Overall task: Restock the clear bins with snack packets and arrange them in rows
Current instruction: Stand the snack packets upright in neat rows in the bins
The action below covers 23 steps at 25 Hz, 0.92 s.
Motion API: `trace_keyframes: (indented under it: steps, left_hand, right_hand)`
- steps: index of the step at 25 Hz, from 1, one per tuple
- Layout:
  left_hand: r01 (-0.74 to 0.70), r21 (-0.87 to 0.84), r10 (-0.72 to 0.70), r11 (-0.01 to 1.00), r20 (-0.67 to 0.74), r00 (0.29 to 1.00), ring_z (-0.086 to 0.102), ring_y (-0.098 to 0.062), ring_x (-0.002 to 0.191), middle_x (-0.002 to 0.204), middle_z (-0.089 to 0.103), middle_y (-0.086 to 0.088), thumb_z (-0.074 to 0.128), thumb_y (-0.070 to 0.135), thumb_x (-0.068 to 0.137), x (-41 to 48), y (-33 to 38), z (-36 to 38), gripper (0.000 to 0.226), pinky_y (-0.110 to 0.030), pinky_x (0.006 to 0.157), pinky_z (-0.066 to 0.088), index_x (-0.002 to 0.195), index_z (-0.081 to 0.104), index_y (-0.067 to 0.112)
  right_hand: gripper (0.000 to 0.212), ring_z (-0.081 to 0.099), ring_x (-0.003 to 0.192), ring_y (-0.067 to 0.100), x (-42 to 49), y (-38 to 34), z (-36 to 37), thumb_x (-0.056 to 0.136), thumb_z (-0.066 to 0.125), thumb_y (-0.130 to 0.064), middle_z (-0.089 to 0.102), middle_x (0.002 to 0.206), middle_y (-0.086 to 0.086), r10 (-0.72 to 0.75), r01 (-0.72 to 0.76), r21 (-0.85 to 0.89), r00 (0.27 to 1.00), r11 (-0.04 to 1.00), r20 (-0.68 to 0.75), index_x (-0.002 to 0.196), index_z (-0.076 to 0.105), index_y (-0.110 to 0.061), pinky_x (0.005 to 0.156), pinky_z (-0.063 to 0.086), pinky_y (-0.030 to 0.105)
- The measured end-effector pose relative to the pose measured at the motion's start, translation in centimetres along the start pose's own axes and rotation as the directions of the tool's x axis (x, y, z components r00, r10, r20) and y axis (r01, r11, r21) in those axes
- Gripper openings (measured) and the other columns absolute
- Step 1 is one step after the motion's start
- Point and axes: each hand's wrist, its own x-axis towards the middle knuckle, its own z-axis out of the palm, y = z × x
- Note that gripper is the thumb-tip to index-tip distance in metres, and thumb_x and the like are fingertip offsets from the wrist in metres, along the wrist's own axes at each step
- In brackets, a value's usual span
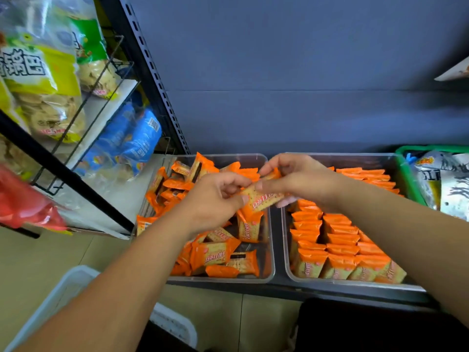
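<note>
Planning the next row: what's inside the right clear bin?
Orange cracker packets stand in rows in the right clear bin. The right hand and forearm cross above it, hiding the packets beneath.

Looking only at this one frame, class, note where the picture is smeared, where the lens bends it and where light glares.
Head view: the red packet at the left edge and the pale item top right are smeared; the left hand, right hand and held packet look fairly sharp. Same view: the shelf upright slants, likely wide-angle bend; glare whitens the clear bags upper left.
</note>
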Motion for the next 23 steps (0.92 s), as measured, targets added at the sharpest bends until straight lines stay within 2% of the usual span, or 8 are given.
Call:
trace_keyframes:
  steps: [3, 6, 9, 12, 14, 16, 19, 23]
  left_hand:
    - [-0.092, 0.008, 0.091, 0.996, 0.071, 0.993, 0.072, -0.001, 0.090, 0.102, 0.076, 0.006, 0.075, 0.010, 0.095, 1.1, -0.1, -0.1, 0.028, -0.015, 0.077, 0.055, 0.121, 0.075, 0.019]
    - [-0.083, 0.141, 0.067, 0.987, 0.117, 0.991, 0.071, -0.007, 0.096, 0.110, 0.072, 0.005, 0.080, 0.021, 0.092, 2.2, -2.3, 1.0, 0.036, -0.024, 0.087, 0.059, 0.126, 0.069, 0.021]
    - [-0.033, 0.491, -0.148, 0.870, 0.325, 0.934, 0.066, -0.012, 0.109, 0.123, 0.067, 0.006, 0.081, 0.032, 0.090, 2.8, -5.4, 2.6, 0.045, -0.036, 0.096, 0.058, 0.131, 0.064, 0.026]
    - [-0.160, 0.653, -0.279, 0.740, 0.515, 0.810, 0.061, -0.016, 0.119, 0.136, 0.063, 0.006, 0.078, 0.038, 0.091, 2.8, -7.4, 4.5, 0.049, -0.039, 0.101, 0.054, 0.137, 0.063, 0.032]
    - [-0.208, 0.684, -0.321, 0.700, 0.560, 0.764, 0.057, -0.020, 0.126, 0.144, 0.058, 0.006, 0.075, 0.040, 0.093, 2.8, -7.7, 5.3, 0.057, -0.042, 0.104, 0.051, 0.146, 0.055, 0.036]
    - [-0.163, 0.658, -0.344, 0.735, 0.568, 0.747, 0.056, -0.020, 0.131, 0.147, 0.057, 0.008, 0.077, 0.034, 0.092, 3.3, -8.1, 5.5, 0.066, -0.041, 0.106, 0.050, 0.151, 0.049, 0.035]
    - [-0.135, 0.641, -0.350, 0.755, 0.569, 0.744, 0.059, -0.018, 0.122, 0.134, 0.063, 0.009, 0.083, 0.030, 0.087, 3.5, -8.5, 5.5, 0.067, -0.040, 0.101, 0.053, 0.147, 0.054, 0.033]
    - [-0.192, 0.648, -0.311, 0.737, 0.577, 0.755, 0.060, -0.018, 0.101, 0.108, 0.064, 0.009, 0.081, 0.029, 0.088, 3.5, -8.1, 5.0, 0.027, -0.034, 0.081, 0.052, 0.111, 0.071, 0.035]
  right_hand:
    - [0.038, 0.069, 0.089, 0.013, 0.1, -0.3, 0.1, 0.072, 0.094, -0.038, 0.071, 0.100, -0.006, -0.106, 0.104, -0.436, 0.994, 0.894, 0.020, 0.103, 0.072, -0.033, 0.078, 0.059, 0.033]
    - [0.031, 0.064, 0.084, 0.008, 0.3, -0.7, 0.0, 0.072, 0.093, -0.042, 0.069, 0.093, -0.010, -0.085, 0.077, -0.595, 0.996, 0.800, 0.015, 0.094, 0.075, -0.031, 0.069, 0.053, 0.028]
    - [0.030, 0.064, 0.077, 0.010, 0.1, 0.4, 0.0, 0.071, 0.095, -0.035, 0.068, 0.086, -0.006, -0.041, -0.018, -0.481, 0.993, 0.877, -0.112, 0.088, 0.073, -0.025, 0.061, 0.047, 0.026]
    - [0.036, 0.061, 0.071, 0.014, 0.1, 1.5, 0.5, 0.072, 0.095, -0.030, 0.068, 0.081, 0.000, 0.000, -0.054, -0.318, 0.986, 0.947, -0.167, 0.090, 0.066, -0.018, 0.060, 0.048, 0.029]
    - [0.039, 0.065, 0.076, 0.017, 0.2, 1.6, 0.7, 0.074, 0.094, -0.031, 0.070, 0.088, 0.004, 0.038, -0.075, -0.204, 0.983, 0.976, -0.179, 0.095, 0.063, -0.018, 0.064, 0.052, 0.034]
    - [0.041, 0.070, 0.091, 0.020, 0.6, 1.6, 1.0, 0.077, 0.092, -0.031, 0.072, 0.100, 0.004, 0.059, -0.084, -0.132, 0.981, 0.988, -0.182, 0.103, 0.062, -0.022, 0.075, 0.057, 0.035]
    - [0.046, 0.071, 0.105, 0.022, 1.0, 1.7, 1.5, 0.081, 0.088, -0.034, 0.072, 0.116, 0.002, 0.068, -0.083, -0.099, 0.986, 0.992, -0.149, 0.118, 0.062, -0.032, 0.090, 0.059, 0.041]
    - [0.031, 0.075, 0.096, 0.027, 0.8, 1.2, 1.5, 0.083, 0.085, -0.026, 0.077, 0.106, 0.009, 0.069, -0.078, -0.069, 0.990, 0.995, -0.121, 0.106, 0.065, -0.025, 0.080, 0.064, 0.044]
